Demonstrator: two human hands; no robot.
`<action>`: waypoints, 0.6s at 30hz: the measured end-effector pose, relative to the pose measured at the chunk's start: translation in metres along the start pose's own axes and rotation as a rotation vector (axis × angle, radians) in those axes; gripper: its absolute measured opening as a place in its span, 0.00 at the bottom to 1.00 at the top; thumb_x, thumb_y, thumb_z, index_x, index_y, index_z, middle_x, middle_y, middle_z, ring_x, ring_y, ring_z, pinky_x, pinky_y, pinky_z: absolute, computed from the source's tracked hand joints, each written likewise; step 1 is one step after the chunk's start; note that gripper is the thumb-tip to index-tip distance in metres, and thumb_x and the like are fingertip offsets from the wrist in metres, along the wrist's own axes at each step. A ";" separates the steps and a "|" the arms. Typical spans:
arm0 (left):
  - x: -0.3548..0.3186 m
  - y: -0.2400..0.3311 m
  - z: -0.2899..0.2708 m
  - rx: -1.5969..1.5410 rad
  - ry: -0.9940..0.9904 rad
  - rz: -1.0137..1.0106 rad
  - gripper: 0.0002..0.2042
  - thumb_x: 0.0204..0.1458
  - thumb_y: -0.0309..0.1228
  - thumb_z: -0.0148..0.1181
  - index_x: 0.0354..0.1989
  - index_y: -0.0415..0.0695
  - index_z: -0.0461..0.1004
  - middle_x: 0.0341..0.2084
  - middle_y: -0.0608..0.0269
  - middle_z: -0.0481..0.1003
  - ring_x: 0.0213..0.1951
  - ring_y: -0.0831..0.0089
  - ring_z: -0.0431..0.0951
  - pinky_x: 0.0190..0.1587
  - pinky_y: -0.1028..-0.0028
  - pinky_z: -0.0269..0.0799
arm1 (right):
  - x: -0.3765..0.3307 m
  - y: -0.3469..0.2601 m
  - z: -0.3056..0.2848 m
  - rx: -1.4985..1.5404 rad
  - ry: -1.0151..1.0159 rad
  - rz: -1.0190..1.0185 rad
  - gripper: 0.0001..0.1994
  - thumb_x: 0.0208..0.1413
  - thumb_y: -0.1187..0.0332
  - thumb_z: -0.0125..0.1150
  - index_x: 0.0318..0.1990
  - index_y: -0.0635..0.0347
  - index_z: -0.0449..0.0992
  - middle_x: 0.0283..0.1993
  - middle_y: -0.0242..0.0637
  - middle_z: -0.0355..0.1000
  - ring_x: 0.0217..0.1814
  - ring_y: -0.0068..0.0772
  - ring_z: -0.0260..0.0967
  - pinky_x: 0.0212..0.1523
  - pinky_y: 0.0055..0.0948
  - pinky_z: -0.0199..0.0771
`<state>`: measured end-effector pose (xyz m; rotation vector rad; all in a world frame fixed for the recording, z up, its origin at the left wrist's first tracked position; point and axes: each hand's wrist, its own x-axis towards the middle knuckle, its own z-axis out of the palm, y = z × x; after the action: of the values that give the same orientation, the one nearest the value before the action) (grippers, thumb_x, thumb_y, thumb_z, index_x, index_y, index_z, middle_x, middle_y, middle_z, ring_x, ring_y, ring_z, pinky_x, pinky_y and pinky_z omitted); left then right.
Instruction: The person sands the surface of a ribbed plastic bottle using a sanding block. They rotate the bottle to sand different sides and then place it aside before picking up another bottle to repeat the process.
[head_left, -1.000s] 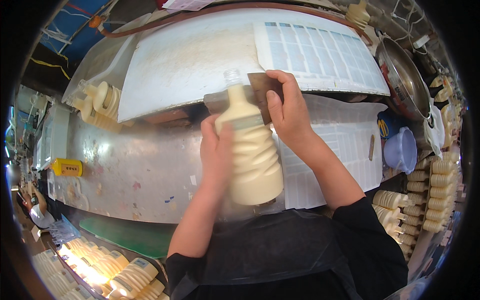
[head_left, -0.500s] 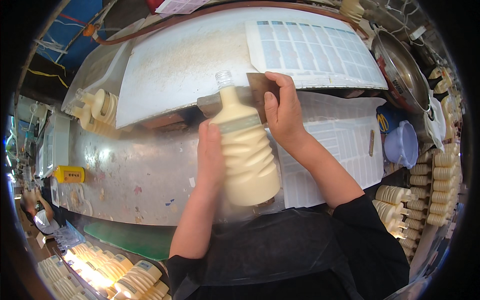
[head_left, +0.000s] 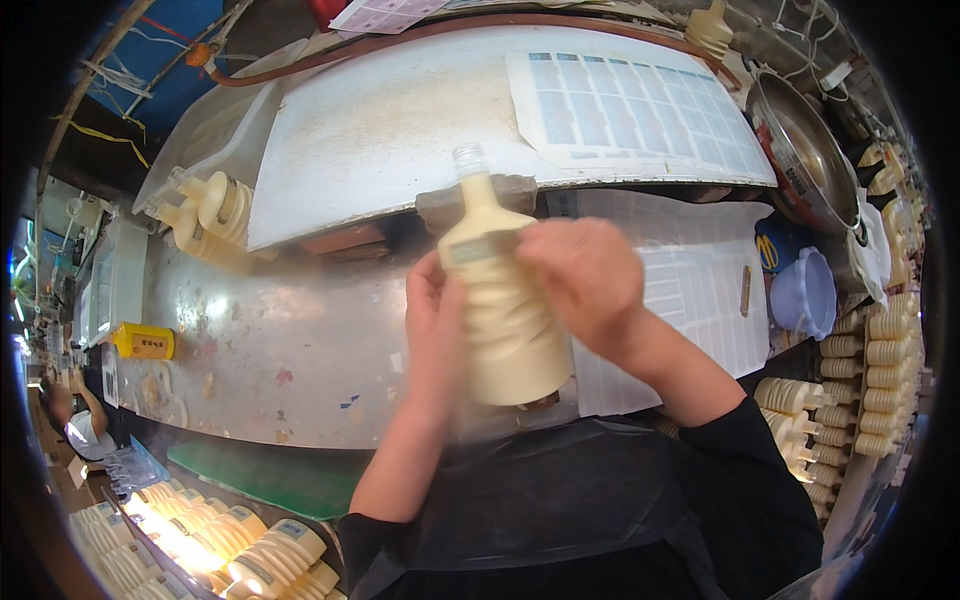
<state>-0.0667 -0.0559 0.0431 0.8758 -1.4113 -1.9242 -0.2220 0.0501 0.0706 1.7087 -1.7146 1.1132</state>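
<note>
A cream bottle (head_left: 515, 365) with a rippled body and clear threaded neck lies in front of me, neck pointing away. A greyish-green band (head_left: 480, 250) crosses its shoulder. My left hand (head_left: 437, 320) is closed against the bottle's left side, thumb along its edge. Pressed to the right end of the band, my right hand (head_left: 590, 285) pinches a thin brown flat scraper (head_left: 507, 241), mostly hidden by the fingers. Under the neck sits a worn grey block (head_left: 445, 208). Motion smears both hands and the bottle somewhat.
Label sheets lie on the raised white board (head_left: 380, 130) and on the metal table (head_left: 300, 340). Two cream bottles (head_left: 215, 215) and a yellow container (head_left: 145, 341) stand left. At right are a lilac bucket (head_left: 803, 292), a steel pan (head_left: 805, 140) and stacked bottles. A person (head_left: 85, 425) works far left.
My right hand has swung from beside the bottle onto its band, bringing the scraper against it. The left hand still holds the bottle's side. The view has shifted slightly.
</note>
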 end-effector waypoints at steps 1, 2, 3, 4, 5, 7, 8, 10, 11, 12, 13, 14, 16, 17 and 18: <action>-0.002 0.000 0.000 -0.025 -0.018 0.009 0.18 0.70 0.32 0.45 0.64 0.37 0.62 0.55 0.57 0.71 0.54 0.73 0.73 0.60 0.71 0.70 | 0.004 -0.013 0.001 0.009 -0.033 -0.052 0.14 0.45 0.78 0.67 0.43 0.59 0.81 0.44 0.38 0.81 0.44 0.40 0.80 0.43 0.35 0.79; -0.001 -0.003 -0.003 -0.046 -0.017 -0.009 0.19 0.69 0.31 0.47 0.65 0.37 0.62 0.56 0.57 0.71 0.55 0.73 0.73 0.61 0.71 0.69 | 0.006 -0.022 0.004 0.035 -0.059 -0.106 0.13 0.43 0.75 0.67 0.41 0.59 0.82 0.45 0.38 0.80 0.44 0.38 0.80 0.43 0.34 0.79; -0.002 -0.002 -0.003 -0.102 -0.017 -0.017 0.19 0.69 0.31 0.48 0.65 0.37 0.62 0.56 0.57 0.71 0.55 0.73 0.72 0.61 0.72 0.69 | 0.012 -0.030 0.006 0.052 -0.088 -0.111 0.14 0.43 0.74 0.66 0.41 0.60 0.82 0.45 0.39 0.80 0.44 0.38 0.80 0.43 0.35 0.78; -0.003 0.000 -0.001 -0.159 -0.018 -0.025 0.19 0.69 0.30 0.49 0.65 0.37 0.62 0.56 0.57 0.71 0.55 0.73 0.72 0.61 0.72 0.69 | 0.019 -0.037 0.006 0.069 -0.117 -0.114 0.15 0.43 0.73 0.66 0.42 0.60 0.81 0.45 0.39 0.80 0.44 0.38 0.80 0.43 0.35 0.78; -0.005 0.001 -0.001 -0.215 -0.020 -0.033 0.20 0.68 0.30 0.49 0.66 0.37 0.62 0.56 0.57 0.71 0.56 0.73 0.72 0.61 0.72 0.69 | 0.025 -0.043 0.008 0.084 -0.146 -0.118 0.16 0.43 0.72 0.65 0.43 0.60 0.81 0.46 0.39 0.80 0.44 0.38 0.80 0.42 0.35 0.78; -0.009 0.001 -0.004 -0.179 -0.026 -0.019 0.17 0.67 0.30 0.51 0.62 0.40 0.64 0.54 0.61 0.71 0.57 0.73 0.71 0.62 0.69 0.68 | 0.036 -0.053 0.017 0.016 -0.175 -0.103 0.13 0.41 0.73 0.63 0.39 0.61 0.79 0.39 0.37 0.76 0.41 0.37 0.77 0.40 0.35 0.74; -0.010 0.002 -0.004 -0.137 -0.034 0.008 0.16 0.67 0.30 0.52 0.61 0.41 0.64 0.54 0.62 0.71 0.57 0.73 0.70 0.62 0.69 0.67 | 0.038 -0.056 0.021 -0.024 -0.233 -0.109 0.12 0.41 0.73 0.62 0.37 0.61 0.79 0.37 0.37 0.75 0.40 0.37 0.76 0.40 0.35 0.72; -0.013 -0.002 -0.009 0.220 -0.062 0.168 0.15 0.67 0.31 0.52 0.59 0.43 0.65 0.54 0.62 0.70 0.58 0.72 0.70 0.62 0.68 0.66 | 0.035 -0.062 0.037 -0.087 -0.330 -0.140 0.08 0.40 0.73 0.61 0.32 0.60 0.76 0.32 0.37 0.69 0.37 0.36 0.70 0.39 0.35 0.69; -0.012 -0.011 -0.018 0.536 -0.081 0.302 0.14 0.66 0.32 0.53 0.58 0.43 0.66 0.55 0.62 0.70 0.59 0.71 0.69 0.63 0.67 0.66 | 0.036 -0.064 0.039 -0.087 -0.395 -0.134 0.08 0.41 0.73 0.61 0.32 0.59 0.76 0.32 0.38 0.70 0.37 0.37 0.72 0.39 0.35 0.70; -0.013 -0.008 -0.020 0.854 -0.092 0.434 0.13 0.66 0.33 0.53 0.56 0.44 0.67 0.55 0.62 0.69 0.60 0.70 0.68 0.63 0.66 0.65 | 0.038 -0.067 0.041 -0.080 -0.461 -0.131 0.08 0.42 0.73 0.61 0.33 0.59 0.76 0.33 0.39 0.71 0.38 0.38 0.73 0.39 0.36 0.71; -0.015 -0.005 -0.017 0.507 -0.088 0.280 0.16 0.65 0.34 0.54 0.59 0.43 0.66 0.57 0.60 0.68 0.61 0.68 0.68 0.64 0.64 0.63 | 0.039 -0.069 0.040 -0.072 -0.526 -0.128 0.08 0.42 0.73 0.62 0.33 0.58 0.76 0.33 0.40 0.72 0.38 0.39 0.74 0.38 0.37 0.72; -0.018 0.000 -0.012 0.160 -0.082 0.125 0.18 0.64 0.35 0.54 0.61 0.43 0.66 0.58 0.58 0.68 0.62 0.66 0.67 0.65 0.63 0.62 | 0.043 -0.066 0.036 0.017 -0.502 -0.037 0.08 0.45 0.73 0.62 0.36 0.59 0.77 0.34 0.41 0.73 0.38 0.40 0.75 0.39 0.38 0.73; -0.022 0.001 -0.012 0.042 -0.029 0.100 0.24 0.62 0.36 0.55 0.66 0.43 0.63 0.62 0.52 0.65 0.65 0.60 0.64 0.68 0.60 0.57 | 0.054 -0.052 0.025 0.198 -0.457 0.134 0.09 0.50 0.75 0.61 0.40 0.60 0.79 0.37 0.43 0.77 0.39 0.43 0.77 0.39 0.38 0.76; -0.021 -0.008 -0.016 0.274 0.012 0.228 0.28 0.61 0.37 0.56 0.69 0.43 0.62 0.63 0.49 0.63 0.66 0.57 0.62 0.70 0.58 0.54 | 0.055 -0.045 0.023 0.213 -0.312 0.216 0.10 0.53 0.76 0.61 0.44 0.61 0.79 0.39 0.45 0.78 0.40 0.44 0.78 0.40 0.38 0.77; -0.021 -0.010 -0.015 0.504 0.047 0.353 0.31 0.60 0.38 0.56 0.71 0.43 0.60 0.65 0.46 0.61 0.68 0.53 0.60 0.71 0.56 0.51 | 0.055 -0.036 0.020 0.223 -0.166 0.300 0.12 0.55 0.76 0.60 0.47 0.61 0.79 0.41 0.46 0.79 0.40 0.45 0.79 0.41 0.37 0.78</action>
<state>-0.0423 -0.0458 0.0338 0.8115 -1.9156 -1.2992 -0.1887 0.0055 0.1107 1.7556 -2.0699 1.3712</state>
